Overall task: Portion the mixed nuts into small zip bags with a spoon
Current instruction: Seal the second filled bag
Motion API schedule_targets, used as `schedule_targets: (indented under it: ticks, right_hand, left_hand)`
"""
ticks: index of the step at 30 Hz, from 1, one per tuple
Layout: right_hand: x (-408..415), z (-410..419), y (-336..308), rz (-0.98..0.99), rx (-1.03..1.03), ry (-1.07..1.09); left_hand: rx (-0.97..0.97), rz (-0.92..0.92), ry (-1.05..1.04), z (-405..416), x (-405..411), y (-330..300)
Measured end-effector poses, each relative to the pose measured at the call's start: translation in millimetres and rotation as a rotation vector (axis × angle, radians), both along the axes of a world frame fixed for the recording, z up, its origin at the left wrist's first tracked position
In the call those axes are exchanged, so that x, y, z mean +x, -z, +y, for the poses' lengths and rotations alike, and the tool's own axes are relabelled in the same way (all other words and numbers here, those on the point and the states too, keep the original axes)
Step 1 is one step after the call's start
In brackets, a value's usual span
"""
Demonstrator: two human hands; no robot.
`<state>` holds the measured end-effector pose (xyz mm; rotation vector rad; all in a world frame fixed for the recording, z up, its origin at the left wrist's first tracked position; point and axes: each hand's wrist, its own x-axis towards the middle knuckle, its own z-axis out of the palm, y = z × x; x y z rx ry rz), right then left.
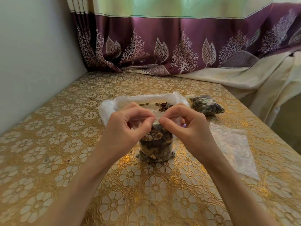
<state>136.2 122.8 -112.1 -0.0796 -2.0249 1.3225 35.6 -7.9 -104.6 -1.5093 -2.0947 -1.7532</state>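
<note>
A small clear zip bag [156,146] filled with mixed nuts stands upright on the table. My left hand [128,126] and my right hand [184,126] both pinch its top zip strip, fingertips nearly touching at the middle. Behind my hands lies a large white plastic bag [110,105], spread wide, with a few loose nuts [162,106] left inside. A second filled zip bag [206,106] lies on its side at the right of it. No spoon is visible.
Flat clear zip bags [234,147] lie on the table to the right of my hands. The table's gold flower-patterned cloth [65,144] ends at a wall on the left, a purple curtain [162,46] behind, and a right edge close to the bags.
</note>
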Motion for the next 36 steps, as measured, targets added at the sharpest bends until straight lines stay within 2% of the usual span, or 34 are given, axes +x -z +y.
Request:
schedule_targets:
  ticks: [7,24,36]
  right_hand:
    - [-2,-1,-1,0.015,0.021,0.03]
    - [-6,-6,1,0.111,0.245,0.125]
    - [0,3,-4,0.061,0.151,0.154]
  left_hand:
    - [0.019,0.044,-0.018,1,2,-2]
    - [0.036,0.22,-0.098,2,1,2]
    - [-0.004,0.085,-0.081,-4,-13,-2]
